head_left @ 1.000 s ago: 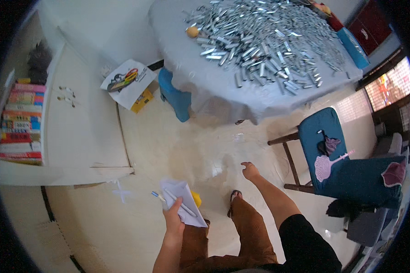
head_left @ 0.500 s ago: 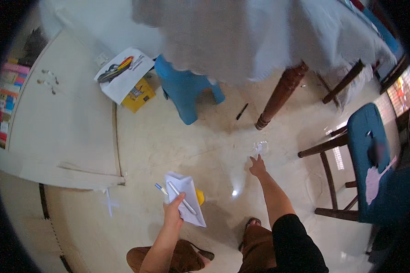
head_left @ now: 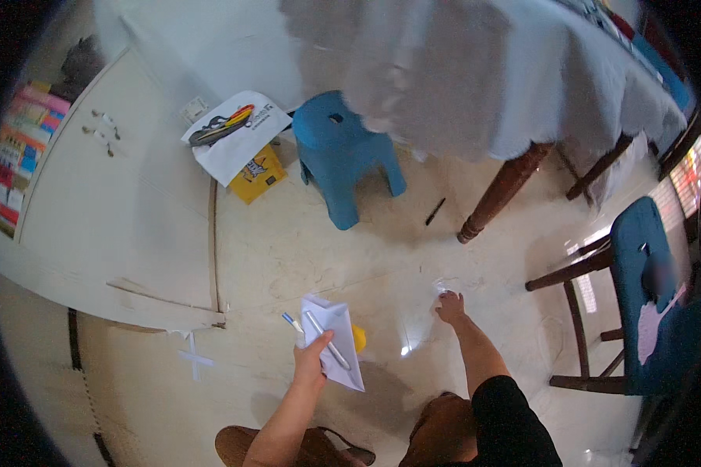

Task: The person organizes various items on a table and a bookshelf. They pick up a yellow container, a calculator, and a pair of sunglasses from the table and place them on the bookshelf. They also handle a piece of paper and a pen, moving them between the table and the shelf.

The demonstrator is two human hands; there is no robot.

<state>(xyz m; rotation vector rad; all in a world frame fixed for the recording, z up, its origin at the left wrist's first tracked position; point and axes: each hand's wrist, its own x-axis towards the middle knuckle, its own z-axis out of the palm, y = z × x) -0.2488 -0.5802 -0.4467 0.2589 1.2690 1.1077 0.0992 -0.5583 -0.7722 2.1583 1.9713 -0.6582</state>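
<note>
Low over the floor, my right hand (head_left: 450, 309) has its fingers closed at a small piece of clear plastic (head_left: 442, 286); the fingers partly cover it. My left hand (head_left: 310, 364) grips a folded white paper, like an envelope (head_left: 336, 319). Under its thumb a silver-grey pen (head_left: 327, 340) lies across the paper. A white pen with a blue end (head_left: 292, 321) sticks out beside it. Something yellow (head_left: 358, 338) shows behind the paper's right edge; its kind is hidden.
A black pen (head_left: 435, 212) lies near a wooden table leg (head_left: 506, 191). There is a blue plastic stool (head_left: 343, 132) beside the cloth-covered table (head_left: 459, 78). At right stands a blue-seated chair (head_left: 639, 303). White and yellow bags (head_left: 257, 175) lean by the cabinet (head_left: 125, 194).
My right hand's fingers have closed at the clear plastic, which has shifted toward me. My left hand keeps its hold on the paper and pens. The view has tilted, showing more of the stool.
</note>
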